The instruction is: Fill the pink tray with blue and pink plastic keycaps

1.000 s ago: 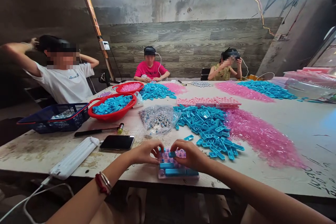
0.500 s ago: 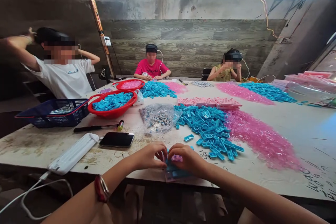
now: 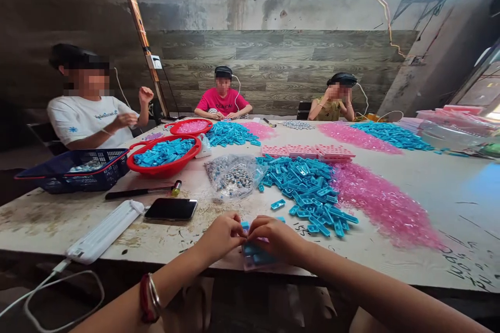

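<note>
At the table's near edge my left hand and my right hand meet over a clear pinkish tray with blue plastic pieces in it. The thumb and fingers of my left hand are pinched together. My right hand is also closed, its fingertips pressed down beside the left ones. Whatever is between the fingertips is hidden. Just beyond the hands lies a heap of blue plastic pieces, with one loose blue piece nearer to me.
Pink clear parts spread on the right. Pink trays stand behind the blue heap. Left lie a bag of small parts, a phone, a hammer, a power bank, a red basin and a blue basket. Three people sit opposite.
My fingertips have drawn closer together over the tray, and the left hand's gap has closed. The person at left has lowered both arms from the head to the front.
</note>
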`<state>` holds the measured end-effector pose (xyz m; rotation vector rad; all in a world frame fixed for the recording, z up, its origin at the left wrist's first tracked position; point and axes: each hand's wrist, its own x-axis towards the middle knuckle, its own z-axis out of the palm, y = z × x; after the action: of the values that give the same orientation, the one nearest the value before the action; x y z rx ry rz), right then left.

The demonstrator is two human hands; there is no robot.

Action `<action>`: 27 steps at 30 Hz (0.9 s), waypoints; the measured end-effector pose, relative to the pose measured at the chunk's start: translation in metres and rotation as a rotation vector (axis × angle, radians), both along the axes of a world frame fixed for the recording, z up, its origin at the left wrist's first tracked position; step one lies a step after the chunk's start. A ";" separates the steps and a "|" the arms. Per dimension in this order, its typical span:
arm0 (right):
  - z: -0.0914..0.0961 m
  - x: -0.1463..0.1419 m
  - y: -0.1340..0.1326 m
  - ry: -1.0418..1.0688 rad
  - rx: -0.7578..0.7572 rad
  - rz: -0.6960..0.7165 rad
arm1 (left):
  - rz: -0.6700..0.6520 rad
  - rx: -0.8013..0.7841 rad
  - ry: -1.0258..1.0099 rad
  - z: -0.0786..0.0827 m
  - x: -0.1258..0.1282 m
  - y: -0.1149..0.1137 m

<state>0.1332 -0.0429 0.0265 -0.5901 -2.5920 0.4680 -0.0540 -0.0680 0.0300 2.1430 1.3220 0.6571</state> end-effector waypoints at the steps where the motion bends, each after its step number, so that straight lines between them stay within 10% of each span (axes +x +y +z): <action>1: 0.001 0.000 0.000 -0.016 0.011 0.003 | 0.034 -0.018 0.021 -0.001 0.001 -0.001; 17: -0.005 0.002 -0.001 -0.050 0.200 0.054 | 0.097 -0.256 -0.140 -0.020 0.001 0.001; 27: -0.009 0.004 -0.001 0.027 0.222 0.036 | 0.024 0.016 0.104 -0.008 0.005 -0.010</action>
<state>0.1374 -0.0435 0.0173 -0.4585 -2.5865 0.1932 -0.0488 -0.0780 0.0221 2.2030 1.4035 0.5743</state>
